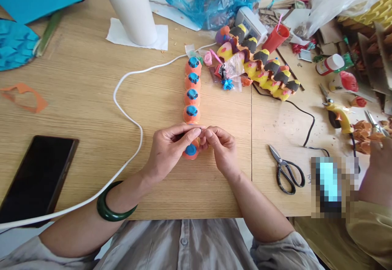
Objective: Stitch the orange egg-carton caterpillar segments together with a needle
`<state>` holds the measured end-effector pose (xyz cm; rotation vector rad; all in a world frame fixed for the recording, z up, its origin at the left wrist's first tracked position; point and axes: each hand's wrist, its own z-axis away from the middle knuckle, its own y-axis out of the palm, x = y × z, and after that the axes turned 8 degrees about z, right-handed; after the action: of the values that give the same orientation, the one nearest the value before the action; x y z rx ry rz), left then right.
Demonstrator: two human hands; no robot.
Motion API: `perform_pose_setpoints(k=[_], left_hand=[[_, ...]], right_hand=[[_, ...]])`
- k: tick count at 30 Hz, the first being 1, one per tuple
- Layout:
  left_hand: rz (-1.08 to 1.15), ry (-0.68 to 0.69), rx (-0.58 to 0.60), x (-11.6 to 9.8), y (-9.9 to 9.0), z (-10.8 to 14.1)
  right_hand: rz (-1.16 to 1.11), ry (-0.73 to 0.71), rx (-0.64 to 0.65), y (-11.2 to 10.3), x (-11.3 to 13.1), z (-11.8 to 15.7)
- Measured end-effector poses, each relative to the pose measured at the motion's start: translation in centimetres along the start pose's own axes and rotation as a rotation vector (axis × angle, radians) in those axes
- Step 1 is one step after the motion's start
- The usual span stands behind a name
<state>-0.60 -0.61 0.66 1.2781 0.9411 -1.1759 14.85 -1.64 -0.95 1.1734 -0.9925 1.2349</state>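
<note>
An orange strip of egg-carton cups (192,96) lies lengthwise in front of me, its cups topped with blue patches and dark pieces. Over its near part, my left hand (171,143) and my right hand (221,143) meet, thumbs and fingertips pinched together. Something tiny and dark seems to sit between the fingertips; its kind is too small to tell. The nearest cup (190,150) shows a plain blue patch below my hands. One cup is hidden behind the fingers. A dark green bangle (114,204) circles my left wrist.
A white cable (134,119) snakes across the table left of the strip. A dark phone (36,176) lies far left. Black scissors (286,170) rest at right, near a co-worker's hand (378,172). Painted egg-carton strips (260,64) and a white cylinder (131,13) stand further back.
</note>
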Motion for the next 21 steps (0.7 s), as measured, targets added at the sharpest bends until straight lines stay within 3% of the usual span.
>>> perform_pose_setpoints(k=[14, 21], left_hand=[[0.085, -0.02, 0.082, -0.05, 0.06, 0.03], [0.084, -0.076, 0.009, -0.06, 0.01, 0.03]], right_hand=[[-0.006, -0.002, 0.014, 0.07, 0.12, 0.03], [-0.024, -0.006, 0.016, -0.02, -0.2, -0.05]])
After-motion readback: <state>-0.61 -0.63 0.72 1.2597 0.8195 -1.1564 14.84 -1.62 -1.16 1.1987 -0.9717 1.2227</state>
